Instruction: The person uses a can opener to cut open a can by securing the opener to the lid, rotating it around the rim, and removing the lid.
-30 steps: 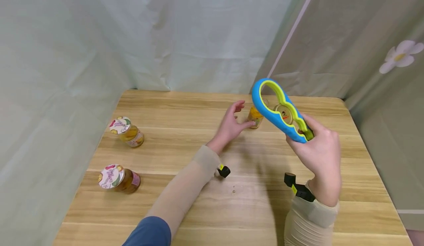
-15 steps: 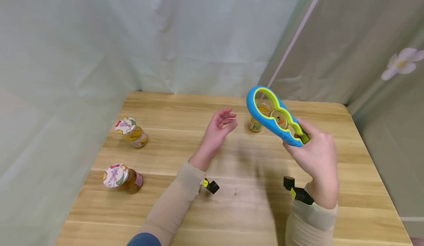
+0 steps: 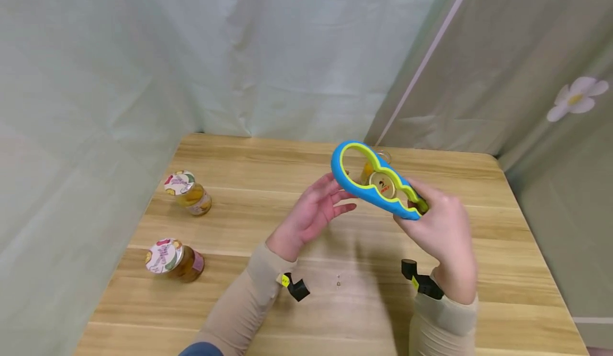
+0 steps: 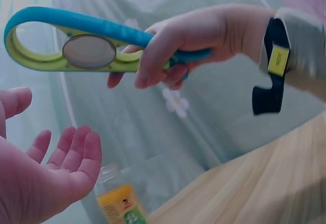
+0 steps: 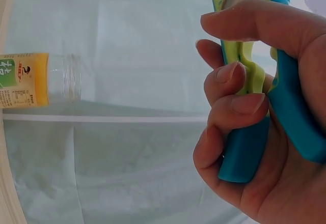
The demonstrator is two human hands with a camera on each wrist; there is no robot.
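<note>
The right hand [image 3: 442,231] has its fingers clamped round the handles of a blue and green jar opener [image 3: 378,200], held above the worktop [image 3: 517,271] right of the middle, with a gold lid [image 3: 383,185] lodged inside its loop. The left hand [image 3: 313,212] lies palm up just below the opener, fingers and thumb apart. An uncapped orange-labelled jar [image 5: 35,79] stands beyond, at the far side; at the left stand a far lidded jar [image 3: 193,199] and a near lidded jar [image 3: 188,265]

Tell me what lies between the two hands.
In the head view, the blue and green opener, gripped by the right hand, reaches toward the left hand, with a gold lid in one opening.
</note>
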